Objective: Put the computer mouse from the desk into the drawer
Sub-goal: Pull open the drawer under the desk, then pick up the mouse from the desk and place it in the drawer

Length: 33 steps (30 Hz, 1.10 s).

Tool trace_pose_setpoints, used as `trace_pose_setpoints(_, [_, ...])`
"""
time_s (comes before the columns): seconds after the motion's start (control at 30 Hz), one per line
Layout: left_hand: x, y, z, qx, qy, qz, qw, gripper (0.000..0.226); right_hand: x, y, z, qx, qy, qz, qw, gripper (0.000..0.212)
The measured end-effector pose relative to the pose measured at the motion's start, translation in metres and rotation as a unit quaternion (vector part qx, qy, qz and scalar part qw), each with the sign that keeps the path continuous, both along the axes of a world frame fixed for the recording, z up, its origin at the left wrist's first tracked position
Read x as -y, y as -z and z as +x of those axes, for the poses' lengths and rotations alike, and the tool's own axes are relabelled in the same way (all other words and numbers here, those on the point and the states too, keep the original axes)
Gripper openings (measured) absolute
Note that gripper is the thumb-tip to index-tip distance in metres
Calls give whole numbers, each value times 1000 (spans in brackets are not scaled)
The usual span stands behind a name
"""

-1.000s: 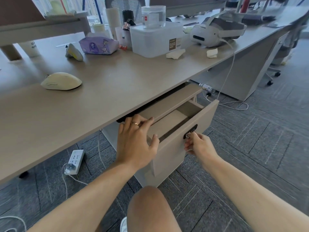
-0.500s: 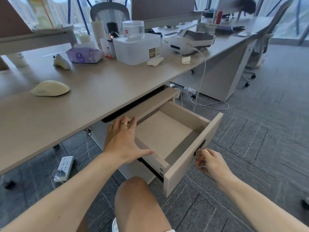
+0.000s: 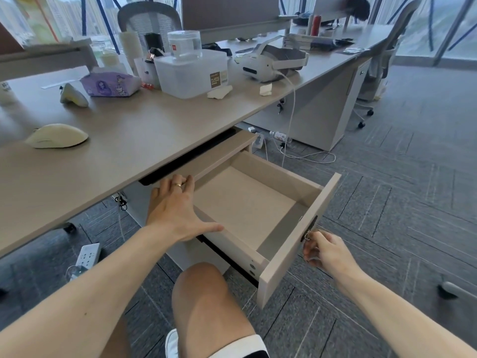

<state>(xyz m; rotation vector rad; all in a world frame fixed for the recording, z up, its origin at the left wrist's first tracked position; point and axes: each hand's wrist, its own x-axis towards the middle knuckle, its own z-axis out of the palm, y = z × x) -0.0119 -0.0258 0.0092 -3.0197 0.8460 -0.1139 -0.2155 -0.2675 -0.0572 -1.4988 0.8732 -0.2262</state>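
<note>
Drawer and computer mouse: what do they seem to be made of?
Drawer: looks like laminated board in a matte beige finish, judging by its flat, even panels and square edges. Computer mouse: probably matte cream plastic, given its smooth moulded shell without glare.

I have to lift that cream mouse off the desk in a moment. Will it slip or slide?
The mouse looks smooth and domed, so a loose pinch might slip; cupping it seems safer. It probably sits flat and would slide rather than roll. No cable is visible, so likely nothing tugs.

Grey carpet floor (image 3: pixel 387 202), office chair (image 3: pixel 379 60), daylit windows (image 3: pixel 438 21)
</note>
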Motion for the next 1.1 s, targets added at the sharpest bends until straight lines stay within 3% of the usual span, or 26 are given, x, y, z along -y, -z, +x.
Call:
trace_pose_setpoints(0.4, [2, -3, -2, -9, -2, 19, 1000, 148, 2, 4, -3, -31, -14, -44, 998, 25])
trace_pose_setpoints(0.5, [4, -13, -8, -40, -9, 52, 998, 148, 5, -11, -11, -76, -13, -129, 989, 21])
trace_pose_setpoints(0.6, [9, -27, -14, -51, -2, 83, 995, 147, 6, -49, -8, -54, -8, -245, 968, 34])
trace_pose_setpoints(0.73, [17, -61, -21, -8, 81, 87, 993, 117, 1, -107, 12, -26, -105, -377, 920, 35])
trace_pose_setpoints(0.87, [11, -117, -13, 11, 109, -19, 994, 95, -15, -164, 40, -59, -227, -496, 836, 56])
trace_pose_setpoints(1.0, [-34, -165, 12, 18, 50, -74, 996, 97, -44, -208, 69, -73, -308, -586, 746, 79])
trace_pose_setpoints(1.1, [-89, -172, 36, 11, -24, -49, 998, 103, -71, -226, 97, -53, -331, -610, 718, 86])
